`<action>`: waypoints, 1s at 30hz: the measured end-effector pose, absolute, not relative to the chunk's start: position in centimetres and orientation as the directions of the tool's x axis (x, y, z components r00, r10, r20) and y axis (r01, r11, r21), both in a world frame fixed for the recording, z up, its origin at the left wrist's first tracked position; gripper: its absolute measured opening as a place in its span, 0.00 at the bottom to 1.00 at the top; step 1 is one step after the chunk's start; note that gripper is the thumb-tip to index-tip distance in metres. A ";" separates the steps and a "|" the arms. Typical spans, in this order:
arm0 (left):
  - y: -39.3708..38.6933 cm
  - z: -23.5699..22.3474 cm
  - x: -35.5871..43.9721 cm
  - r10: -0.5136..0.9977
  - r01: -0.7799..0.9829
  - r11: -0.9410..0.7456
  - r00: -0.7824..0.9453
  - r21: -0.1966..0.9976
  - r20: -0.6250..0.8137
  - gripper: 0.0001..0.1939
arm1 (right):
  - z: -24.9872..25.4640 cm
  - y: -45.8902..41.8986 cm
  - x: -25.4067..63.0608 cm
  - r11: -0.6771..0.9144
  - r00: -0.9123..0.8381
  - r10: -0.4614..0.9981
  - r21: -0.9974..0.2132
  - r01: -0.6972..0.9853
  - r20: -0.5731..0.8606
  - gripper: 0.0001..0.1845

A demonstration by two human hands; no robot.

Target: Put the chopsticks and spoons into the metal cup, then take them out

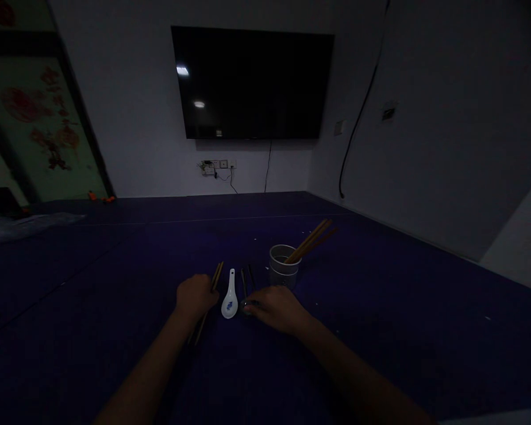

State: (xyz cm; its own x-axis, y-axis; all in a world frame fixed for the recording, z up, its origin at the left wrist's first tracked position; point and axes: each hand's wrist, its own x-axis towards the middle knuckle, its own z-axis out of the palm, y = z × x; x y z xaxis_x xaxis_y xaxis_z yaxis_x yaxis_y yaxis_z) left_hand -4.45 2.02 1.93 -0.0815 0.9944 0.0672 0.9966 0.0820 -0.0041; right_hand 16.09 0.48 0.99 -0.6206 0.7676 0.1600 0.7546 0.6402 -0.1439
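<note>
L hand (195,298): clenched round a pair of wooden chopsticks (216,276), tips out fwd past the knuckles, other ends back twd the wearer, lying slightly angled. R hand (277,307): palm down, fingers at the bowl of the metal spoon (243,280); can't tell if it's actually gripped or just touched. Spoon handle pts fwd, away from wearer.

White spoon (230,304) w/ blue motif sits btwn the hands, bowl twd wearer, handle fwd, hole near handle end. A 2nd dark thin handle (250,274) is just R of the metal spoon, lower part hidden by R hand. All on the dark blue surface (128,283).

Metal cup (284,273) upright just beyond R hand; can't tell if they touch. More chopsticks (312,241) stand in it, leaning R over the rim.

Bkgd: TV (252,82) on far wall, screen dark w/ light reflections; outlets (223,164) + cables below. Clear plastic sheet (26,227) far L. Orange items (108,200) near wall base, L. Light's low, fine detail n/a.
</note>
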 end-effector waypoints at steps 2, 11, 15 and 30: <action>2.0 2.0 -4.5 0.995 0.997 0.081 -0.081 -0.003 0.065 0.17 | 1.1 0.4 16.1 0.632 -0.615 0.775 -0.150 0.760 0.147 0.18; 2.2 1.5 -4.8 0.990 0.992 0.112 -0.116 0.050 0.086 0.19 | 1.0 0.5 16.1 0.655 -0.631 0.755 -0.148 0.741 0.180 0.17; 2.4 1.3 -4.9 0.991 0.988 0.113 -0.120 0.104 0.057 0.20 | 0.9 0.5 16.1 0.663 -0.638 0.748 -0.153 0.733 0.186 0.17; 3.5 -0.2 -5.8 0.986 0.968 0.113 -0.138 0.225 0.095 0.18 | 0.9 0.6 16.1 0.655 -0.632 0.755 -0.144 0.742 0.175 0.17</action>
State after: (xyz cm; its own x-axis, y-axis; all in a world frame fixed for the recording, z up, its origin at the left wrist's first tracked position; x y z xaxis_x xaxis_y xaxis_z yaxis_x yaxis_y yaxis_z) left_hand -5.83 3.52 -0.18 -0.1375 0.9859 0.0954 0.9678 0.1133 0.2246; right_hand 16.09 0.62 0.88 -0.6322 0.7547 0.1753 0.7419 0.6549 -0.1440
